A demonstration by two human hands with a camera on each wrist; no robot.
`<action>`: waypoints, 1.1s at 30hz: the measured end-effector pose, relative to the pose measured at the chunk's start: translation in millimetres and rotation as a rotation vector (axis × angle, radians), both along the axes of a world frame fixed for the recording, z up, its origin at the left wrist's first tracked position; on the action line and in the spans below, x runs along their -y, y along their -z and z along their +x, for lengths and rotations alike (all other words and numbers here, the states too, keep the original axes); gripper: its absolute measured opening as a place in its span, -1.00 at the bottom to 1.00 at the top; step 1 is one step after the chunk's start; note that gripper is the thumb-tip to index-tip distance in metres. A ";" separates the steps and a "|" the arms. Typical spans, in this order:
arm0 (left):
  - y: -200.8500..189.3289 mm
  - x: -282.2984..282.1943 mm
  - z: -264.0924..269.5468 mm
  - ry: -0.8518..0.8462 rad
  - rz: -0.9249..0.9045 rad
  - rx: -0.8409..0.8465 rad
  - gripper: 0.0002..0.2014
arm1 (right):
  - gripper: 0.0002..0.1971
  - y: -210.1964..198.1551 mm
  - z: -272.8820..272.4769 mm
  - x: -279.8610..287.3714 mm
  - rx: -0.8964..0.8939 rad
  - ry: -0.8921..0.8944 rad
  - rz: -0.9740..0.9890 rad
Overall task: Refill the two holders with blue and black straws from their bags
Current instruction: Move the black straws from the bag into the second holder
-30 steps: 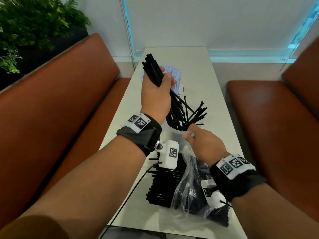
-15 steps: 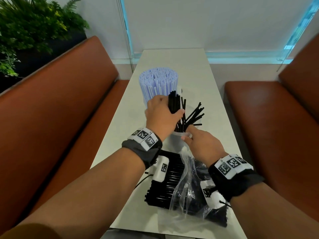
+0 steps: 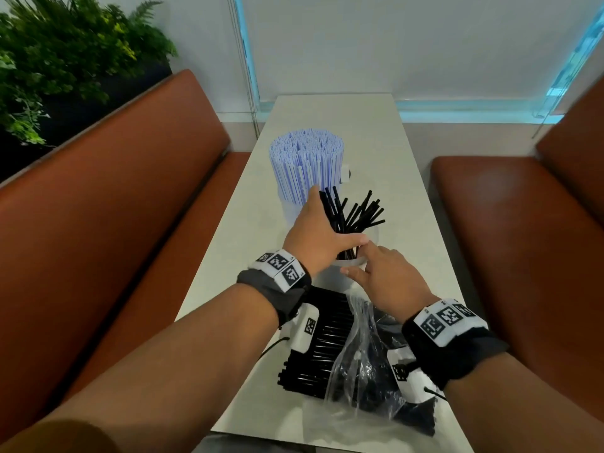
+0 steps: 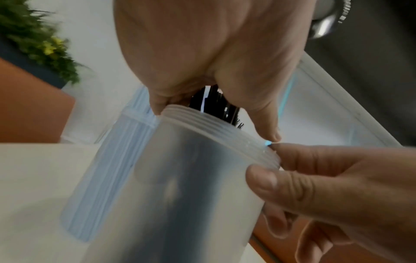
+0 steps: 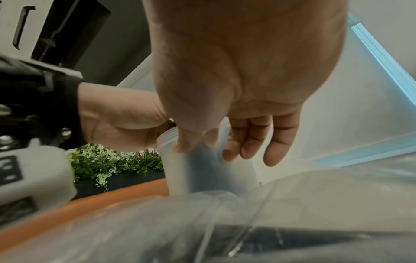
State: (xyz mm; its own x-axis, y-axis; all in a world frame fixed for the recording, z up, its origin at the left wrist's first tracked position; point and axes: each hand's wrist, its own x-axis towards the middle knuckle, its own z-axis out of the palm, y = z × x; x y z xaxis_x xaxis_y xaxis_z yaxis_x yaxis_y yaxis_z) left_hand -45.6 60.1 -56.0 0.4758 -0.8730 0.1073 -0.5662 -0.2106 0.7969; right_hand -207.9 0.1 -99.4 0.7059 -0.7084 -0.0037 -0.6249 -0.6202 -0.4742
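Observation:
The far holder (image 3: pixel 291 210) is packed with blue straws (image 3: pixel 305 161). In front of it stands the translucent black-straw holder (image 3: pixel 340 276) (image 4: pixel 191 186), with black straws (image 3: pixel 359 214) fanning out of its top. My left hand (image 3: pixel 322 223) is at that bundle: straight fingers lie along its left side and the thumb crosses the near side. My right hand (image 3: pixel 376 273) pinches the holder's threaded rim between thumb and index finger (image 4: pixel 292 154). Near me lies the clear bag of black straws (image 3: pixel 359 371), with a loose stack of black straws (image 3: pixel 323 348) beside it.
The narrow white table (image 3: pixel 408 191) runs away from me to a window wall. Orange benches (image 3: pixel 130 207) flank it on both sides. A green plant (image 3: pixel 58 60) stands behind the left bench. The bag and loose straws cover the table's near end.
My left hand has brought a bundle of black straws down from above the table into the near holder, and its fingers have straightened. My right hand has stayed on the holder's rim.

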 end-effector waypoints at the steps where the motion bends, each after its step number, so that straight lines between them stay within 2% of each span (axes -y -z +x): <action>1: -2.0 5.6 -1.5 0.011 0.018 0.043 0.25 | -0.43 -0.6 -0.7 0.0 -0.003 0.007 0.005; 5: -9.1 27.5 -6.6 0.064 0.033 0.185 0.18 | -0.56 -2.3 -0.5 -1.6 -0.027 0.002 -0.031; 10: -11.7 52.9 -13.0 0.155 0.191 0.234 0.21 | -0.54 -6.6 3.3 -3.3 -0.055 0.015 -0.012; 13: -14.3 68.7 -15.5 0.164 0.236 0.257 0.14 | -0.59 -7.3 4.3 -4.8 -0.076 0.032 0.007; 15: -14.4 76.3 -17.4 0.154 0.230 0.268 -0.05 | -0.65 -7.4 4.7 -6.0 -0.085 0.044 -0.005; 19: -18.0 81.5 -10.4 0.087 0.127 0.249 -0.64 | -0.69 -9.6 4.5 -6.6 -0.111 0.037 -0.023; 21: -23.6 80.0 -2.6 0.032 0.035 0.203 -0.73 | -0.69 -11.4 5.8 -6.7 -0.131 0.034 -0.028; 23: -26.6 76.0 0.9 0.015 -0.069 0.157 -0.70 | -0.66 -13.1 7.7 -6.0 -0.154 0.038 -0.028; 27: -18.9 70.8 2.0 0.184 0.044 0.263 -0.61 | -0.60 -16.2 10.1 -5.4 -0.176 0.034 -0.004; 31: -15.2 72.5 -1.0 0.268 -0.026 0.321 -0.44 | -0.58 -19.5 9.2 -7.0 -0.194 0.035 0.000; 33: -14.5 74.8 -2.5 0.341 0.029 0.440 -0.53 | -0.56 -21.8 9.5 -8.0 -0.201 0.033 -0.003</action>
